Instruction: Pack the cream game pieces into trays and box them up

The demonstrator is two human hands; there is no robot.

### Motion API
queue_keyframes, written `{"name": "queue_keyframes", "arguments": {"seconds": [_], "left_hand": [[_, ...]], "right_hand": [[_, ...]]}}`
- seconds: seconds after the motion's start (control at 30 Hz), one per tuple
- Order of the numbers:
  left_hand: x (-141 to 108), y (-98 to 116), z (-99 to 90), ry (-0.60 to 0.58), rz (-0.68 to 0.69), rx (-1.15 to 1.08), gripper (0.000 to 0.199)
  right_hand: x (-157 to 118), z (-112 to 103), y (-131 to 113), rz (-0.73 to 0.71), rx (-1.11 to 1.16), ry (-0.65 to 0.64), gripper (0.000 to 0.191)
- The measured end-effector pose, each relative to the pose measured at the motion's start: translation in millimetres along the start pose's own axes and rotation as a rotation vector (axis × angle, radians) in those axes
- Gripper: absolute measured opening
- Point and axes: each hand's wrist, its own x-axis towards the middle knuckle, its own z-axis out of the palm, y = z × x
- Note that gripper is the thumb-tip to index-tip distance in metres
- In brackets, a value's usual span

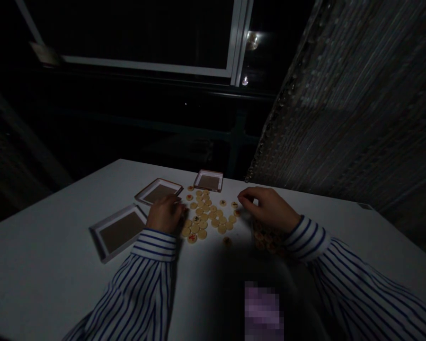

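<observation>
Many round, pale wooden Chinese chess pieces lie in a loose heap on the white table, some face up with red or dark characters. My left hand is at the heap's left edge, its fingers curled towards the pieces; anything inside them is hidden. On the right, my right hand is bent over with its fingers closed, close to a red-marked piece. What it holds, if anything, does not show. Beneath that wrist, more pieces sit grouped in shadow.
Three shallow, open box parts lie on the table: a larger tray at left, another tray behind my left hand, and a small tray at the back. A beaded string curtain hangs behind the table's right side.
</observation>
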Motion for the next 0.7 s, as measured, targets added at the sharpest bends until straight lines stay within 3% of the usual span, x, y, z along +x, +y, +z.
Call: {"name": "queue_keyframes", "arguments": {"seconds": [0.23, 0.7], "left_hand": [[-0.5, -7.5, 17.5, -0.027, 0.034, 0.104, 0.033], [0.9, -12.4, 28.1, -0.068, 0.111, 0.067, 0.027]], "right_hand": [[19.1, 16.2, -8.1, -0.051, -0.025, -0.093, 0.022], [39.1, 54.4, -22.3, -0.105, -0.091, -0.237, 0.025]]}}
